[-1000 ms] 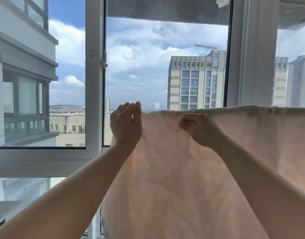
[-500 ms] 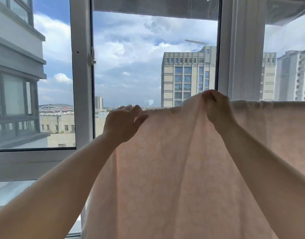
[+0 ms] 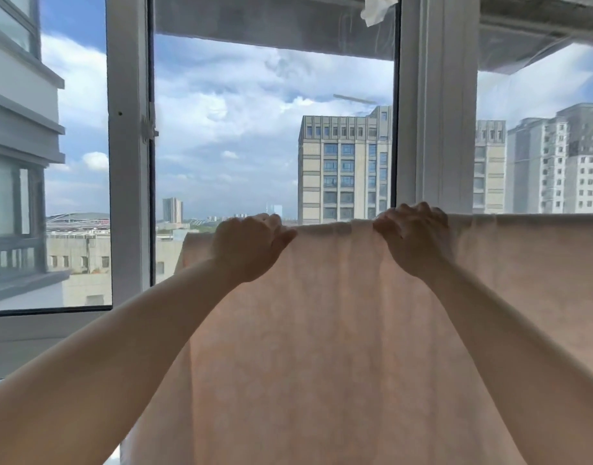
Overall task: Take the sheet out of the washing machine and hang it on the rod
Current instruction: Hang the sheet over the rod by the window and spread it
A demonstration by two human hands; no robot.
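A pale peach sheet (image 3: pixel 328 323) hangs in front of me with its top fold running level across the right half of the view. The rod under that fold is hidden by the cloth. My left hand (image 3: pixel 251 248) is closed on the top edge near the sheet's left end. My right hand (image 3: pixel 415 241) grips the same edge a little further right, fingers curled over the fold. Both forearms reach up from the bottom corners. The washing machine is out of view.
Behind the sheet stands a white-framed window (image 3: pixel 127 156) with an open pane in the middle and a thick white post (image 3: pixel 436 105) at the right. A scrap of white cloth (image 3: pixel 377 8) hangs at the top. Buildings and sky lie beyond.
My right hand has dropped from its raised pull and now sits level with the left on the top edge. The fold has flattened out, and both hands have closed on the cloth.
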